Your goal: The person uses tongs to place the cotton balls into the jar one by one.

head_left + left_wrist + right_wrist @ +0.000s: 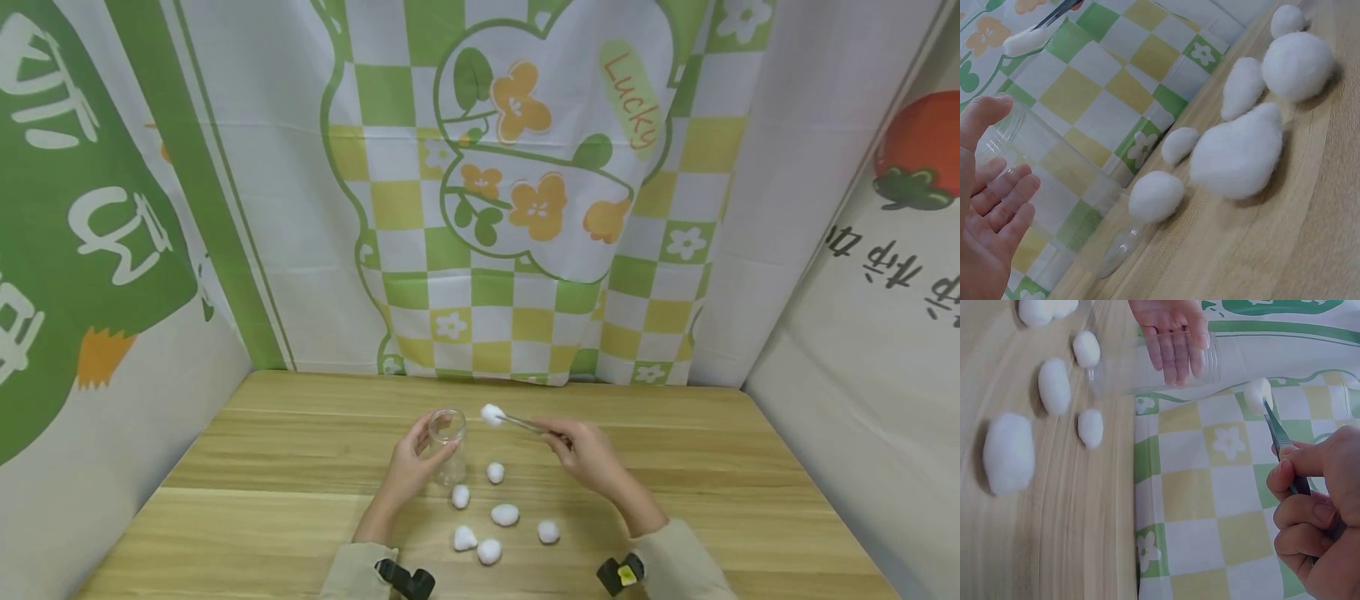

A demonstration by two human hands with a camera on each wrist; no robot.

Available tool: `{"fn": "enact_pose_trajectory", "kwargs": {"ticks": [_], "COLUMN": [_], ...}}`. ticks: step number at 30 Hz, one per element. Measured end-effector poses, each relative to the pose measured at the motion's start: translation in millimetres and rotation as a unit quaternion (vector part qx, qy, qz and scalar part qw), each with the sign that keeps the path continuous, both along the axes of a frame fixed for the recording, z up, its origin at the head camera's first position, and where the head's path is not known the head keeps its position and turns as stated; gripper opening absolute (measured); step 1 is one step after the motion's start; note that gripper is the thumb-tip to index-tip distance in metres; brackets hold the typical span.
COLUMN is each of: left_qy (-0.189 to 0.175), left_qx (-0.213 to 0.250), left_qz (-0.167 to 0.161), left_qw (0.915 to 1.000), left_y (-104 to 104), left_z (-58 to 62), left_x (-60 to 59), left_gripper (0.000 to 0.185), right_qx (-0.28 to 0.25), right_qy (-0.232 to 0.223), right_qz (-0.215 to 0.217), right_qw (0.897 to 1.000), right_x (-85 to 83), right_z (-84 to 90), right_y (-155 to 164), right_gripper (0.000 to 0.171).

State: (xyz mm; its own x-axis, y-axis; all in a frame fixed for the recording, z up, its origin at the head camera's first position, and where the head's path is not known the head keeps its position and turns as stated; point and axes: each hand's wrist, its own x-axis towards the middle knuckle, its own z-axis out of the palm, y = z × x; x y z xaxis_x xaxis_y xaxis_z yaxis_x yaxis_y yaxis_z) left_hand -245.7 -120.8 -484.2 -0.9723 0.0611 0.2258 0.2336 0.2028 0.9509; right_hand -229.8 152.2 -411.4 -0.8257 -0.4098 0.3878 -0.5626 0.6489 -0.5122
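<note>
My left hand (429,452) grips a clear glass jar (448,446) that stands upright on the wooden table (262,517). My right hand (561,440) pinches metal tweezers (525,425), whose tips hold a white cotton ball (491,414) just right of the jar's open mouth and slightly above it. Several more cotton balls (505,514) lie loose on the table in front of the jar. The left wrist view shows the jar (1054,181) against my palm (991,219) and the held ball (1025,40) above. In the right wrist view the tweezers (1282,440) carry the ball (1258,395) close to the jar (1166,359).
A green, yellow and white checked cloth (525,208) hangs behind the table, with printed cloths on the left and right sides. Dark wrist cameras (405,579) sit at my cuffs near the table's front edge.
</note>
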Motion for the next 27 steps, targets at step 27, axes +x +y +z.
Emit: {"fn": "enact_pose_trajectory", "kwargs": {"ticks": [27], "left_qy": [-0.003], "left_qx": [-0.006], "left_qz": [0.001], "left_qw": [1.0000], "left_y": [-1.2], "left_z": [-0.8], "left_x": [-1.0], "left_gripper": [0.063], "right_qx": [0.004], "right_qy": [0.032], "right_qz": [0.025], "right_qw": [0.999], "right_x": [-4.4], "right_z": [-4.4], "right_y": [-38.0], "right_gripper": [0.027]}}
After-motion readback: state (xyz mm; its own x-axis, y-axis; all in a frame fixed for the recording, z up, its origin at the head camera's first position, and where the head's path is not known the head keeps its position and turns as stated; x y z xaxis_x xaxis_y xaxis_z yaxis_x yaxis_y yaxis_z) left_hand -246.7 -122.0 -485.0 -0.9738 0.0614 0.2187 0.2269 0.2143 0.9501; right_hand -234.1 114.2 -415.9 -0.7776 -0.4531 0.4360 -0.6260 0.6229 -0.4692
